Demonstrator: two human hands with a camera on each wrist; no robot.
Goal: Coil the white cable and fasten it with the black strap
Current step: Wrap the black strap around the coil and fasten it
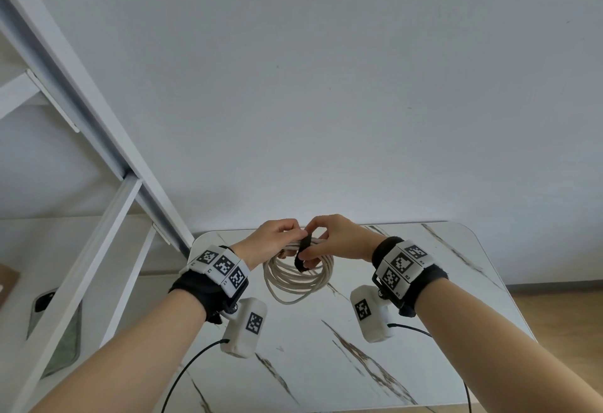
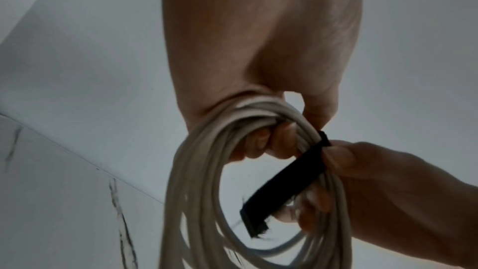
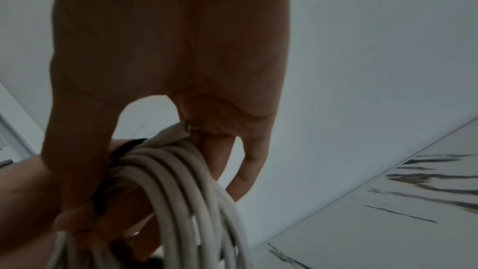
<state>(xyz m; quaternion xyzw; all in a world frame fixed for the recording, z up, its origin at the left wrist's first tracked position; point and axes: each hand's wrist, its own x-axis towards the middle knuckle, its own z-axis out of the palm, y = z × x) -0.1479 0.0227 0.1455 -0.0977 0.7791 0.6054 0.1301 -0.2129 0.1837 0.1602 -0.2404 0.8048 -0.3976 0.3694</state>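
The white cable [image 1: 295,277] is hanging in a coil of several round loops above the marbled table [image 1: 424,314], its top bunched together and gripped in the left hand [image 1: 275,238]. The black strap [image 1: 302,254] is lying across that bunch as a flat band, one frayed end sticking free, with the right hand [image 1: 332,239] pinching it against the strands.

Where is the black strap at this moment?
In the head view the black strap sits mid-frame above the marble table, laid over the top of the white cable coil, pinched by the right hand beside the left hand.
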